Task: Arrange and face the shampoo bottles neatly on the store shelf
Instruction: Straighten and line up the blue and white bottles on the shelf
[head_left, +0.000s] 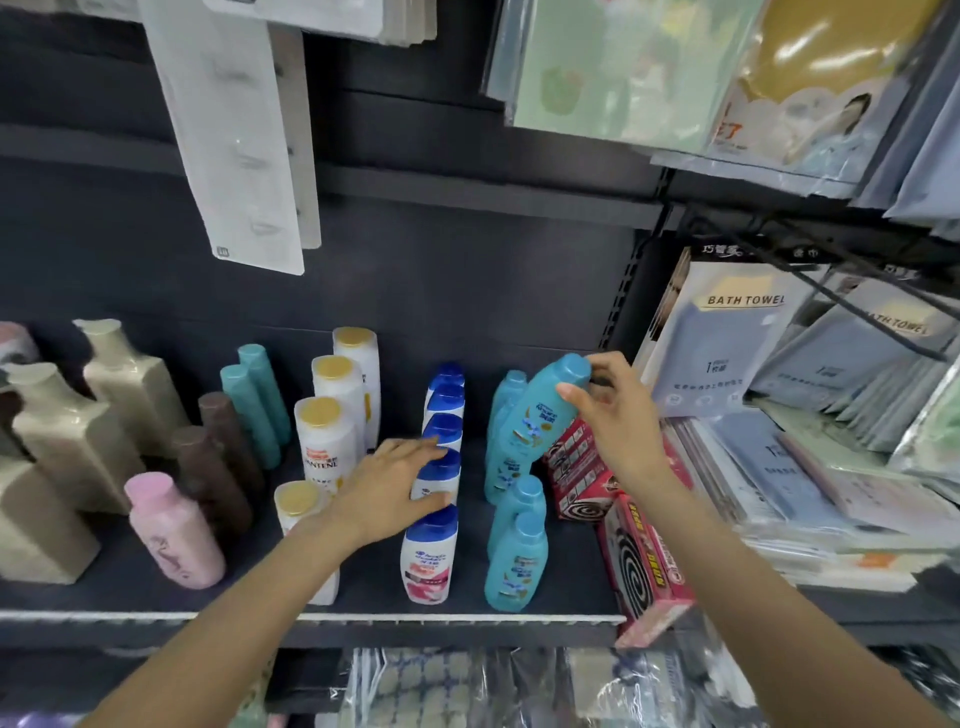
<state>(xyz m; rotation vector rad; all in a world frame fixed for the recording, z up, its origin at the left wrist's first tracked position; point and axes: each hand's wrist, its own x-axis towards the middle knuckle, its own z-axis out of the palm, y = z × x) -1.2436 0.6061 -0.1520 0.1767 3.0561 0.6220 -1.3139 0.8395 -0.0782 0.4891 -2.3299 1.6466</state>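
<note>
On the dark shelf (363, 597) stand rows of shampoo bottles. My right hand (618, 415) grips a tilted light-blue bottle (545, 410) near its cap, lifted above the light-blue row (517, 561). My left hand (384, 493) rests with fingers spread on a white bottle with a blue cap (439, 475) in the middle of the blue-capped row (428, 556). To the left is a row of white bottles with gold caps (324, 441); its front bottle is partly hidden by my left forearm.
Further left stand teal bottles (252, 405), brown bottles (213, 467), a pink bottle (174, 530) and beige bottles (72, 431). Red boxes (644, 566) line the shelf's right end. Bath towel packs (727, 343) fill the right side. Packages hang overhead.
</note>
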